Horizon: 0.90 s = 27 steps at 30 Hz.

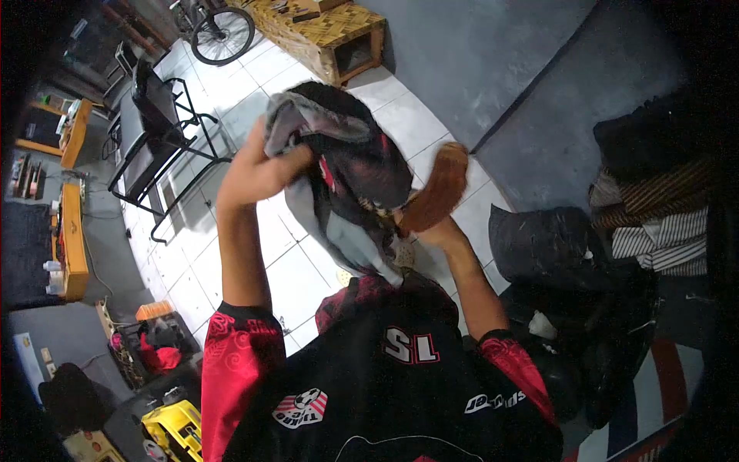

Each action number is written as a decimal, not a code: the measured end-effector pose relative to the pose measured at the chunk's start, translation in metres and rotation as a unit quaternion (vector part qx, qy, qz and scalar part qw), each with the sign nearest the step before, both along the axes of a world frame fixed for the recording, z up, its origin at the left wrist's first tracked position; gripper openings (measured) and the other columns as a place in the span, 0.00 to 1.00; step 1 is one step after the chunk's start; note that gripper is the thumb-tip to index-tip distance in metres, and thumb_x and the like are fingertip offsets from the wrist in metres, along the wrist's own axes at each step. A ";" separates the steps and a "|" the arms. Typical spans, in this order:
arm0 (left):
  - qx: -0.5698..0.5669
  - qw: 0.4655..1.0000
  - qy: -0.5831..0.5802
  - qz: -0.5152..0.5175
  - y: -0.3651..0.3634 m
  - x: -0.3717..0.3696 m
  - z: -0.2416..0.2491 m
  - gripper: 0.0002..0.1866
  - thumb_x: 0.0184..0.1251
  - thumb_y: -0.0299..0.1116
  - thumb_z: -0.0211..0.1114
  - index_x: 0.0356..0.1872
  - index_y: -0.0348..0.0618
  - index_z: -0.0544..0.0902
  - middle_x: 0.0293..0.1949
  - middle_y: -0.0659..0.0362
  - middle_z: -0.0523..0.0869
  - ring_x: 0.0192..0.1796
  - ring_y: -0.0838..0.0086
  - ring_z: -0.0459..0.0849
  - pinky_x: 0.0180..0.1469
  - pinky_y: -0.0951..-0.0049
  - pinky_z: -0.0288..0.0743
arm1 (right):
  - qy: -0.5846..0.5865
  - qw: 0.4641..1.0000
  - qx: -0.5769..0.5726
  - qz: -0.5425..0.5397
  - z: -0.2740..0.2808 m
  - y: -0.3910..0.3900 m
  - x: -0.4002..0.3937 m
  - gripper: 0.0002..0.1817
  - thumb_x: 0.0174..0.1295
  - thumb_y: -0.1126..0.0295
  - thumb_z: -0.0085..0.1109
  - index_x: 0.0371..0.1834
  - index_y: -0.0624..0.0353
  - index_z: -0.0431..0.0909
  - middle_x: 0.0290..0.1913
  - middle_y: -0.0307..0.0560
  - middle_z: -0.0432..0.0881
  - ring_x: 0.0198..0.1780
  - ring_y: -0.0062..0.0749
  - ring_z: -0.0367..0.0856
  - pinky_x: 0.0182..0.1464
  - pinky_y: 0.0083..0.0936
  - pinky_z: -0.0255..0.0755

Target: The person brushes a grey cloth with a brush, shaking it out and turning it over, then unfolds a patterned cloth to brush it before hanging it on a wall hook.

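A dark cloth bundle (362,169) with grey edges and a few red marks is held up in front of my chest. My left hand (265,169) is closed round its grey upper left edge, the thumb lying over the fabric. Low on the bundle's right side is my right hand (431,228), mostly hidden behind a brown curved object (440,189) that looks like a brush or a cover. That object sticks up and to the right from the hand. The fingers of my right hand are hard to make out.
A black metal-framed chair (154,138) stands at the left, a bicycle wheel (223,35) and a patterned wooden table (319,35) beyond. Folded striped cloths (662,239) and a dark seat-like object (539,239) are at the right. A yellow item (175,430) lies lower left.
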State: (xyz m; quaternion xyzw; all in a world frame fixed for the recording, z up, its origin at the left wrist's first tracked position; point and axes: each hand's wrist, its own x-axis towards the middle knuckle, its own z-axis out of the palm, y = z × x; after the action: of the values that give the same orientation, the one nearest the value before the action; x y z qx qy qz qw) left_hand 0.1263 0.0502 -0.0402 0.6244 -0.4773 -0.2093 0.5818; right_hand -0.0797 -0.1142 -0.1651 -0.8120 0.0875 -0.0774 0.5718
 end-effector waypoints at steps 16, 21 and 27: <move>0.003 0.947 -0.163 0.277 -0.040 -0.066 -0.078 0.22 0.48 0.32 0.67 0.41 0.32 0.69 0.36 0.50 0.75 0.40 0.66 0.74 0.43 0.71 0.68 | -0.138 0.905 0.359 -0.182 0.052 0.007 -0.019 0.11 0.59 0.66 0.52 0.37 0.65 0.73 0.33 0.40 0.76 0.36 0.19 0.72 0.40 0.19 0.66; -0.017 0.999 0.040 0.000 -0.044 -0.122 -0.090 0.12 0.55 0.29 0.62 0.39 0.35 0.74 0.33 0.61 0.79 0.33 0.81 0.74 0.36 0.81 0.67 | -0.141 0.884 0.410 -0.174 0.048 0.011 -0.020 0.07 0.59 0.69 0.51 0.31 0.62 0.73 0.30 0.37 0.74 0.33 0.18 0.72 0.37 0.18 0.66; 0.002 0.977 0.192 0.090 -0.026 -0.110 -0.110 0.06 0.57 0.25 0.59 0.30 0.31 0.80 0.25 0.60 0.81 0.28 0.84 0.73 0.31 0.83 0.67 | -0.105 0.903 0.386 -0.156 0.040 0.003 -0.041 0.07 0.58 0.69 0.53 0.29 0.61 0.74 0.26 0.37 0.74 0.28 0.19 0.71 0.31 0.16 0.64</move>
State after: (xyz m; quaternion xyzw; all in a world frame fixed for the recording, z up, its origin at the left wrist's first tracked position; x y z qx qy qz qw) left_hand 0.0161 0.0245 -0.1497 0.6143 -0.2980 -0.2728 0.6777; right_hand -0.1202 -0.1111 -0.1249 -0.4905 0.1756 -0.2106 0.8272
